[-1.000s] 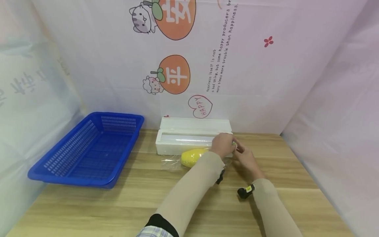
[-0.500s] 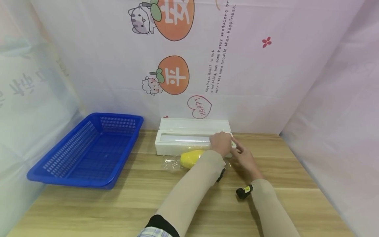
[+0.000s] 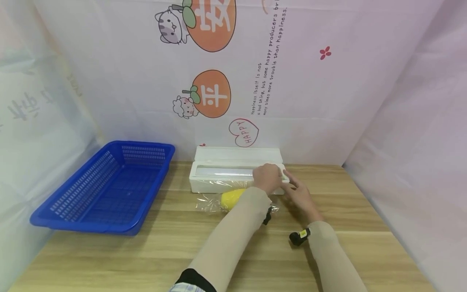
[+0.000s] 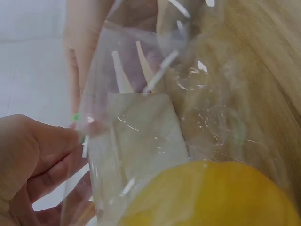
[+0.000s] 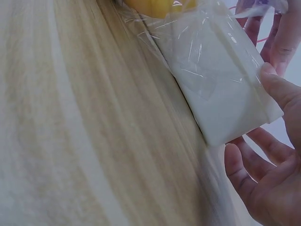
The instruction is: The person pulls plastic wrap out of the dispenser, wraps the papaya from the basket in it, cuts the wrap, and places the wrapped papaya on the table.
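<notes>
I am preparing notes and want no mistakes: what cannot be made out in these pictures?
Head view: right part of the yellow object, behind the left sleeve.
Head view: part of the white box's opening, behind the left hand.
Left wrist view: what the green spot is; too small and blurred.
Right wrist view: rest of the yellow object, cut by the top edge.

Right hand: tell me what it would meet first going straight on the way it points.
The white box, at its right end: the right hand points forward and leftward there, and its thumb appears to touch the box's edge, though exact contact is hard to judge.
</notes>
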A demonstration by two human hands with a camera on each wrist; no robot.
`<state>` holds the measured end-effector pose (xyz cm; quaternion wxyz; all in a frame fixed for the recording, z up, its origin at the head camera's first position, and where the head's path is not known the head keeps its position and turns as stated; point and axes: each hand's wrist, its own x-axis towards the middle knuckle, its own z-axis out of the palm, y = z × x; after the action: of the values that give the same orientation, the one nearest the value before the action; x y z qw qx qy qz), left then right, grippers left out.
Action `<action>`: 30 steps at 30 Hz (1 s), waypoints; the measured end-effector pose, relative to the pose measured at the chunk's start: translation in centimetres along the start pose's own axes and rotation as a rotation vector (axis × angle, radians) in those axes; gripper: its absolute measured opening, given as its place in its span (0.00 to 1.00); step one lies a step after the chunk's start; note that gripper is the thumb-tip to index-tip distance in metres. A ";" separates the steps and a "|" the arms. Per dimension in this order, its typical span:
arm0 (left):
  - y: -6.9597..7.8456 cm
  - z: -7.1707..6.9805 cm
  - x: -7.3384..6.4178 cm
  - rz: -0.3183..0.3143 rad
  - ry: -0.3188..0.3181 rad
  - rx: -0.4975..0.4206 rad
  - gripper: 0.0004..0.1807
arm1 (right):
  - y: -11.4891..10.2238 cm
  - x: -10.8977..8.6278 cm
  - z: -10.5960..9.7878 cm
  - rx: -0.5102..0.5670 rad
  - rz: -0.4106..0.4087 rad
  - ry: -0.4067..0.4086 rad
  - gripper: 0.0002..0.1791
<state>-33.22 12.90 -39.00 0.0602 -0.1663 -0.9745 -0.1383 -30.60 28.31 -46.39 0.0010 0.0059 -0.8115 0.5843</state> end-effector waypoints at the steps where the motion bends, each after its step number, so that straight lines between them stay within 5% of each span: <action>1: -0.1 -0.1 -0.1 0.001 0.000 -0.012 0.06 | 0.0 0.0 0.0 -0.003 -0.003 0.001 0.37; 13: -1.1 -1.0 -0.1 0.005 -0.062 -0.080 0.03 | -0.3 -0.4 0.4 0.003 -0.007 0.005 0.38; 21: -2.6 -1.2 0.1 0.031 -0.114 -0.123 0.10 | -0.2 -0.3 0.7 0.107 -0.014 0.010 0.39; 30: -2.5 -2.2 -0.6 0.041 -0.088 0.042 0.08 | -0.1 -0.3 0.4 0.025 -0.021 0.007 0.39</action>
<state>-33.36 9.81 -37.60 0.0238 -0.1908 -0.9753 -0.1090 -30.32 27.89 -46.46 0.0101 0.0124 -0.8042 0.5942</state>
